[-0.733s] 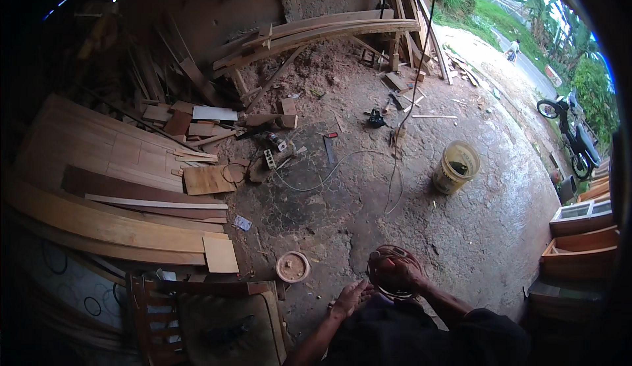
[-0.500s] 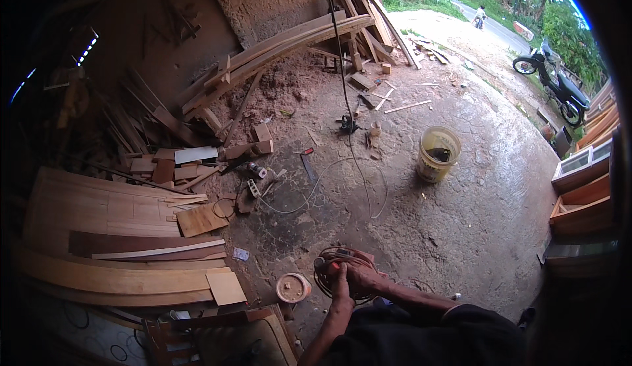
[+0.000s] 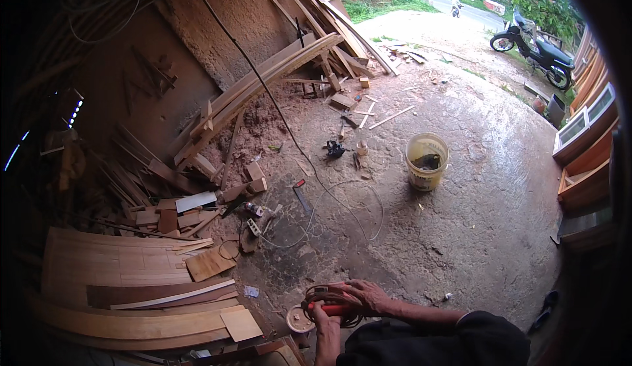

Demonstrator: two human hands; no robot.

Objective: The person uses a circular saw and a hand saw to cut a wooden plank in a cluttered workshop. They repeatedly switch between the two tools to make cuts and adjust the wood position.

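At the lower middle I hold a red tool (image 3: 339, 309), its exact kind hidden, with a dark reddish cord (image 3: 324, 292) coiled around it. My left hand (image 3: 326, 316) is closed around the tool from the near side, its thumb along the red body. My right hand (image 3: 368, 296) lies over the right side of the coil, fingers bent onto the loops. Just left of my left hand, a round pale tub (image 3: 299, 320) stands on the floor, partly covered by the coil.
A yellowish bucket (image 3: 426, 162) stands ahead to the right. A cable (image 3: 289, 129) hangs down and loops over the concrete floor. Wooden panels (image 3: 125, 261) and offcuts fill the left; long planks (image 3: 263, 83) lean behind. Window frames (image 3: 586, 119) line the right. A motorbike (image 3: 536, 50) stands outside.
The view has shifted, so the floor things sit differently. My right hand has moved from beside the left one onto the coil's right side, and more of the red tool shows.
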